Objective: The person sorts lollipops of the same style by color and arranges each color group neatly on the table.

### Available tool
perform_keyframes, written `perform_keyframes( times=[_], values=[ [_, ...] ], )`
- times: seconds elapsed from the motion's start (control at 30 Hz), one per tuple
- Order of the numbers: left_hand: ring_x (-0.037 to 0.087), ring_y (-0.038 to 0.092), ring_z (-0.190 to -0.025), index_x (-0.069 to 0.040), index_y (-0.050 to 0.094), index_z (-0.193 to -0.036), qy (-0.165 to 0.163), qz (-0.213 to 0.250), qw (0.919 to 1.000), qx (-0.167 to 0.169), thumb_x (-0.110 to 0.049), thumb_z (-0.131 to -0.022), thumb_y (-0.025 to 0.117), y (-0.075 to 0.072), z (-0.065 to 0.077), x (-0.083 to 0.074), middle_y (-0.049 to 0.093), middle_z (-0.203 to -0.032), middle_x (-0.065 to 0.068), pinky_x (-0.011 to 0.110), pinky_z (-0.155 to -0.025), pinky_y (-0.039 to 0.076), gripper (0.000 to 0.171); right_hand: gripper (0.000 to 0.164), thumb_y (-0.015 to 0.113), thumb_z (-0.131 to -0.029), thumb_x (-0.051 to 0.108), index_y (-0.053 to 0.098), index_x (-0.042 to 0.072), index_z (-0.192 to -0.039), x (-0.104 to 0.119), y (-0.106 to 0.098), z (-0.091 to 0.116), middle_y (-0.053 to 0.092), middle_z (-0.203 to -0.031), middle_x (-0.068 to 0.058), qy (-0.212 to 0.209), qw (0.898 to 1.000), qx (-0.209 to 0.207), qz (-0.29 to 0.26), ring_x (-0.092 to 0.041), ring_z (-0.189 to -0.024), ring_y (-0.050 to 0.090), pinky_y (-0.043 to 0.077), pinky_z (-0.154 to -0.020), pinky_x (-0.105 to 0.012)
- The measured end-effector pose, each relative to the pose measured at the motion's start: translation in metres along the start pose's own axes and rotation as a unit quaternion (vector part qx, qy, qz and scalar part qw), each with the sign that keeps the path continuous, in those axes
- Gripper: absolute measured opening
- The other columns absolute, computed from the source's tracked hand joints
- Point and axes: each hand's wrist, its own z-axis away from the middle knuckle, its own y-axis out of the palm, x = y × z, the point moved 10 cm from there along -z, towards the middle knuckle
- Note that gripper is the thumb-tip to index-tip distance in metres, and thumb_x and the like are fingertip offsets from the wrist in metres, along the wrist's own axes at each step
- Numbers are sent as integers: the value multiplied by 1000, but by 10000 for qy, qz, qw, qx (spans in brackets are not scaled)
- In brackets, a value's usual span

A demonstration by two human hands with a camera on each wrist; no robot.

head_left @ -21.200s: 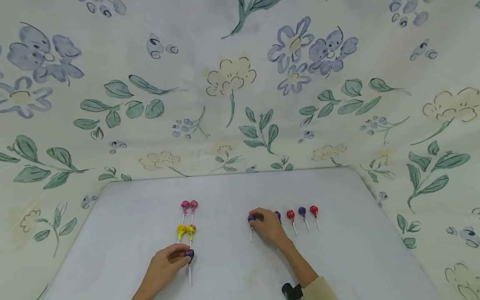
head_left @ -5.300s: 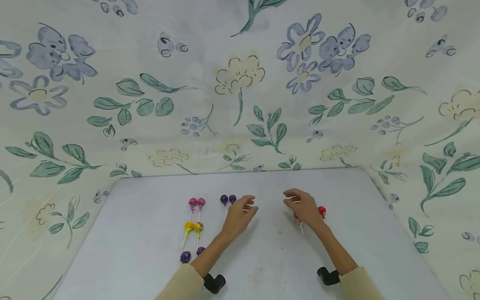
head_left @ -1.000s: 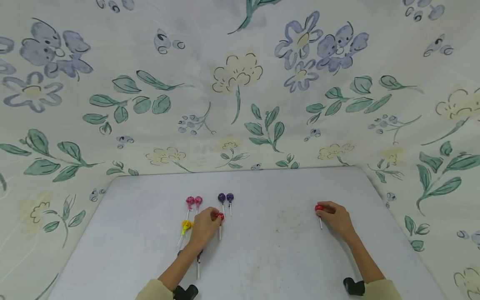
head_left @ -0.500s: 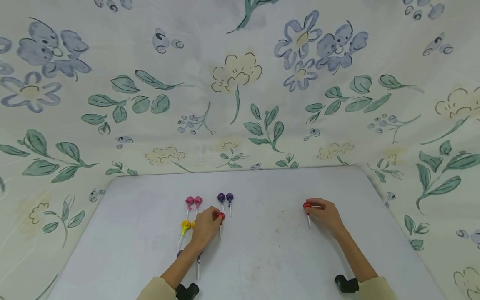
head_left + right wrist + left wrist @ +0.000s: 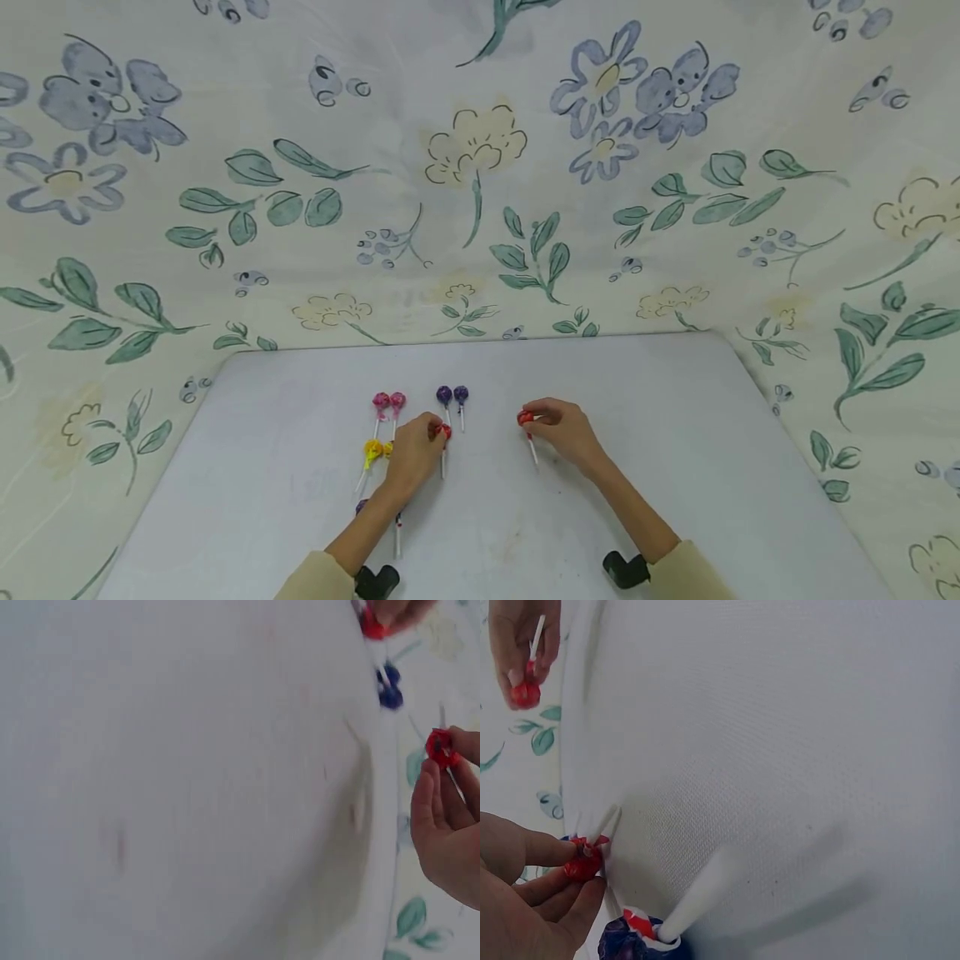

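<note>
My left hand (image 5: 414, 457) pinches the head of a red lollipop (image 5: 583, 859) just below two purple lollipops (image 5: 453, 395) that lie side by side. Its white stick points toward me. A second red lollipop (image 5: 526, 419) is in my right hand (image 5: 567, 433), pinched at its head between thumb and fingers, right of the left hand. The right wrist view shows this red lollipop (image 5: 441, 748) held above the white surface. Left of my left hand lie two pink lollipops (image 5: 389, 401) and two yellow ones (image 5: 372, 452), partly covered by the hand.
Purple lollipops (image 5: 362, 505) lie under my left forearm, mostly hidden; one shows large in the left wrist view (image 5: 641, 937). All lie on a white tabletop (image 5: 300, 375). A floral cloth (image 5: 480, 250) hangs behind its far edge. Each wrist wears a black device (image 5: 626, 570).
My right hand has carried its red lollipop leftward from the right side of the table, closer to the left hand. The left hand, with its red lollipop, has barely moved.
</note>
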Motion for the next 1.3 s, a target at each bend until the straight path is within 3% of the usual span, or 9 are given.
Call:
perform_keyframes(
  times=[0.23, 0.43, 0.8, 1.3],
  values=[
    [18, 53, -69, 7, 67, -107, -19, -126, 9999, 64, 0, -92, 66, 1, -2, 1, 63, -82, 8, 29, -64, 53, 16, 23, 76, -88, 10, 72, 4, -110, -2, 54, -11, 72, -100, -5, 141, 9995, 176, 241, -18, -90, 68, 57, -81, -31],
    [18, 53, -70, 7, 67, -106, -38, -165, 9998, 126, 0, -92, 66, 2, -2, 0, 63, -82, 8, 30, -65, 54, 16, 21, 76, -87, 7, 72, 2, -107, 2, 77, -17, 74, -96, -5, -21, 9993, 221, 298, -17, -87, 71, 57, -80, -30],
    [17, 52, -69, 6, 67, -106, -16, -74, 9999, 154, -1, -92, 66, 2, -1, -1, 61, -80, 6, 26, -62, 51, 15, 18, 78, -87, 11, 73, 7, -104, 9, 86, -22, 71, -88, 1, -60, 9953, 12, 967, -13, -77, 62, 54, -73, -26],
    [18, 54, -73, 5, 66, -108, -64, -82, 9997, 210, -2, -91, 68, 4, -2, 2, 63, -84, 6, 30, -68, 55, 18, 20, 78, -87, 12, 71, 9, -105, 11, 91, -22, 69, -93, 1, -206, 9936, 31, 1107, -13, -79, 60, 53, -72, -23]
  ],
)
